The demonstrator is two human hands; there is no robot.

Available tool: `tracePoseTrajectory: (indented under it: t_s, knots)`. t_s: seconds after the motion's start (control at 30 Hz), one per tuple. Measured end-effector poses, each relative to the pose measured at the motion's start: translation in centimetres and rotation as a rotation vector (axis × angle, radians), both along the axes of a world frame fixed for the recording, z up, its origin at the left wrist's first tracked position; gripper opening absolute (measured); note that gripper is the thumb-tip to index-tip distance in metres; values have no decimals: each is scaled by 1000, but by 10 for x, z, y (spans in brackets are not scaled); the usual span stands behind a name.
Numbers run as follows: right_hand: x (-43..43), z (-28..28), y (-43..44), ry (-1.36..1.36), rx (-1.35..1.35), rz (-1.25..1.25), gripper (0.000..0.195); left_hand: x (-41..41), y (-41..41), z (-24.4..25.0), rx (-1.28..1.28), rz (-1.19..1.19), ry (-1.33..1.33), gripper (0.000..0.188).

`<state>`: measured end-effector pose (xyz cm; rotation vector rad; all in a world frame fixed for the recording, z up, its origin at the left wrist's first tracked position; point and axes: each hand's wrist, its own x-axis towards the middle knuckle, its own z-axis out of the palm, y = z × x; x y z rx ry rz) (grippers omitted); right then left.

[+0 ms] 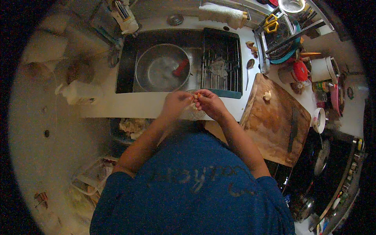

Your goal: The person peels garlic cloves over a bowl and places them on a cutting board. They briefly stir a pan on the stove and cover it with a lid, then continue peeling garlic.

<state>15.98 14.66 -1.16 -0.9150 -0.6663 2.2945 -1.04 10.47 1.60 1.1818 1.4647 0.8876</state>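
My left hand (176,102), blurred, and my right hand (210,102) meet fingertip to fingertip at the counter edge. Between the fingers is a small pale and orange piece of something, too small to name; which hand bears it I cannot tell. Below them a clear glass bowl (198,115) is partly covered by the hands, and its contents are not plain. In the sink beyond lies a large round metal basin (164,83) with a red object (181,68) inside. A wooden cutting board (273,126) at the right carries a pale knobbly piece (267,96), perhaps ginger or garlic.
A roll-up rack (207,79) with a crumpled cloth spans the sink's right side. Beside it lies a spoon (248,69). A dark-bladed knife (293,129) rests on the board. The black stove (305,173) is at lower right, a white jug (80,92) left.
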Motion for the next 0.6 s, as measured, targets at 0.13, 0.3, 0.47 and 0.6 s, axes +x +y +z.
tracePoseTrajectory:
  t_s: [0.13, 0.3, 0.47, 0.6]
  knots:
    - [0, -3, 0, 15, 1, 52, 23, -1, 2, 3, 6, -35, 62, 27]
    - [0, -8, 0, -100, 212, 105, 27, 0, 2, 5, -154, -37, -75, 24]
    - [-5, 3, -3, -208, 447, 112, 28, 0, 3, -1, -247, 9, -268, 21]
    - [-7, 3, -6, -261, 498, 97, 24, 0, 5, -4, -309, 31, -314, 18]
